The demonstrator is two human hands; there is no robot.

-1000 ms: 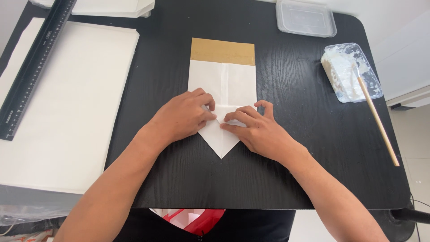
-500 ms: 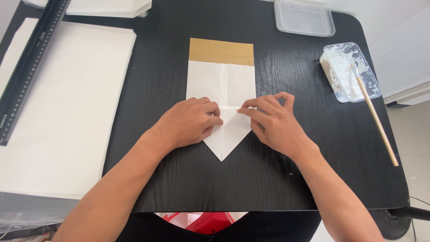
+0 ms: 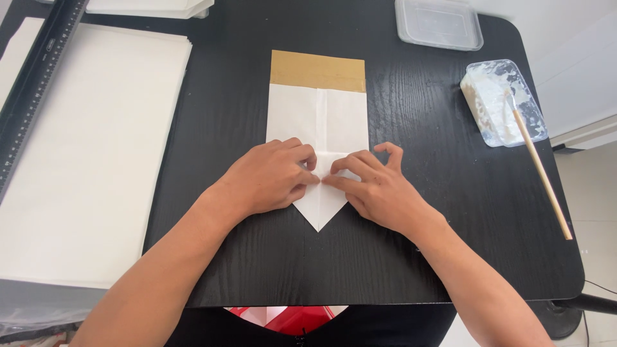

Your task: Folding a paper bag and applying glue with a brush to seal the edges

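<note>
Two bare hands press flat on a folded white paper piece (image 3: 319, 122) in the middle of a black worktop (image 3: 418, 257). The left hand (image 3: 270, 178) and right hand (image 3: 379, 189) meet fingertip to fingertip, pinning a small flap; neither is closed around anything. The paper's near end comes to a point, and its far end shows a brown band. It looks light, thin and easily creased, best held by its edges. Far right sits a tray of white paste (image 3: 501, 103) with a wooden stick (image 3: 543, 177). Left lies a stack of white sheets (image 3: 90, 154).
</note>
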